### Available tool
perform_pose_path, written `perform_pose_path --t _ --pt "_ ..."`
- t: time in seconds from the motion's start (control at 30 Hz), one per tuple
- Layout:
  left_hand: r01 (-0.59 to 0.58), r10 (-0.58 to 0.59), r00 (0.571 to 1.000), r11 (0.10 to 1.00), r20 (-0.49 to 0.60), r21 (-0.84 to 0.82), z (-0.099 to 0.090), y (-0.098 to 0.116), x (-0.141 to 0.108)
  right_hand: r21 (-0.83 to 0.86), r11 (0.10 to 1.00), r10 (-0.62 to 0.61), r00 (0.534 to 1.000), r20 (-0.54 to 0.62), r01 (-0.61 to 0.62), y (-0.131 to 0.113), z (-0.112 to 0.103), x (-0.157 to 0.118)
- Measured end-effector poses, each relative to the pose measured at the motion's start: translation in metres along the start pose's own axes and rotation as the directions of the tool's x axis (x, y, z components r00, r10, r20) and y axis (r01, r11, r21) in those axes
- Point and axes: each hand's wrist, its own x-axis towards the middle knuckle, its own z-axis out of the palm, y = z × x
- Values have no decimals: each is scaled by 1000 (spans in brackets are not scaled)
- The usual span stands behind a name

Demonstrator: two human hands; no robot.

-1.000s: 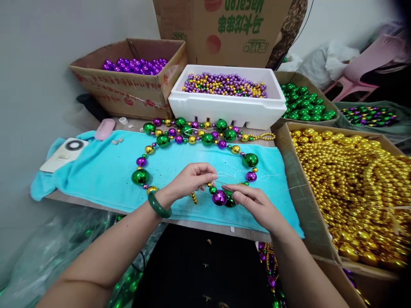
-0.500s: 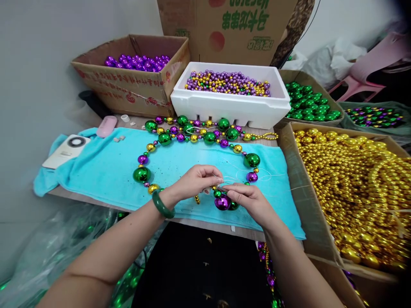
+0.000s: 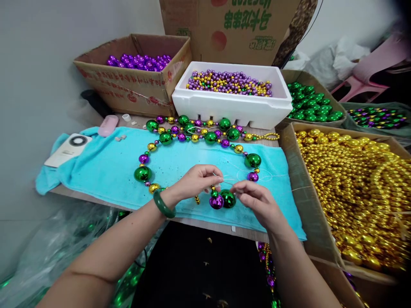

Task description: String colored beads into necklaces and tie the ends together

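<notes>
A loop of green, purple and gold beads [image 3: 143, 173] lies on a turquoise towel [image 3: 105, 171]. At its near side my left hand [image 3: 202, 179] is closed, pinching a thin clear thread [image 3: 227, 182] between thumb and fingertips. Below those fingers hang small beads, a purple ball [image 3: 216, 201] and a large green ball [image 3: 228, 198]. My right hand [image 3: 260, 203] sits just to the right, its fingers pinched on the thread, which runs between both hands. The exact grip of the right fingertips is partly hidden. Loose thread curls over the towel beyond the hands.
Behind the loop lies another bead strand [image 3: 233, 134]. A white foam box [image 3: 231, 109] of small beads and a carton [image 3: 122, 90] of purple balls stand at the back. A carton [image 3: 316, 214] of gold beads borders the right side. A phone [image 3: 68, 150] lies left.
My right hand has moved slightly right and up, away from my left hand, uncovering the large green ball. The hanging purple ball has shifted a little left. My left hand stays in place.
</notes>
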Motion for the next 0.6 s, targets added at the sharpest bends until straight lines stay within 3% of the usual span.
perform_pose_path --t 0.13,0.23,0.33,0.47,0.53,0.6 --pt "-23 22 1000 999 14 40 2 1 0 -165 985 -90 974 -208 56 -7 6 6" --pt "-55 52 998 996 43 68 6 4 0 -271 962 -78 976 -201 21 -8 10 14" --pt "-54 46 997 992 67 111 9 7 0 -276 961 -68 975 -209 8 -9 5 12" --pt "-30 21 998 989 66 146 9 6 1 -262 965 -41 978 -203 -14 -19 -24 -15" --pt "-16 9 999 987 44 163 6 4 2 -337 936 59 989 -134 -101 -25 -45 -33" --pt "-24 15 998 988 56 155 2 3 2 -505 826 205 968 -142 -249 -26 -68 -47"
